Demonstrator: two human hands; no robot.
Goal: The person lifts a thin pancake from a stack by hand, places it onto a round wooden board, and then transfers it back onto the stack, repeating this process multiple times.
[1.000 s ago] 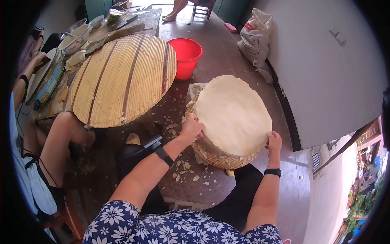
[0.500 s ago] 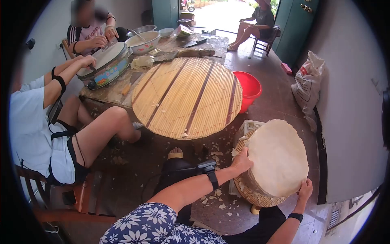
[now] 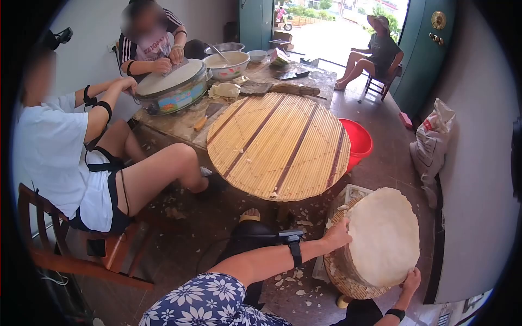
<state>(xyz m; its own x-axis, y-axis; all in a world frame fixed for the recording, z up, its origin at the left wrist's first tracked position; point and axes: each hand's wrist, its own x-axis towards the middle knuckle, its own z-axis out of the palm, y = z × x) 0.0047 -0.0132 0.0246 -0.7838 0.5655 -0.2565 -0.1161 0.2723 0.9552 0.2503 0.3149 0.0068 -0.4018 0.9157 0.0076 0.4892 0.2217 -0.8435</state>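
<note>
A tall stack of pale round flat sheets (image 3: 384, 236) rests on a round woven tray (image 3: 340, 274) at the lower right. My left hand (image 3: 337, 237) is at the stack's left edge, its fingers closed on the rim. At the lower right edge, my right hand (image 3: 411, 281) pinches the rim with thumb and fingers. How many sheets the fingers hold cannot be made out. Under the tray shows a white crate (image 3: 353, 191). Up and left of the stack lies a large round slatted mat (image 3: 278, 146) with a few crumbs on it.
A red bucket (image 3: 356, 142) stands behind the mat. Two people sit left around a round griddle (image 3: 173, 81) on the wooden table (image 3: 182, 120); another person sits by the doorway. A knife (image 3: 293, 75), bowls, a white sack (image 3: 432, 142) and floor scraps are visible.
The view has swung left and up, so the stack appears lower and farther right, and the seated people and doorway now show. Both my hands remain at the stack's edge.
</note>
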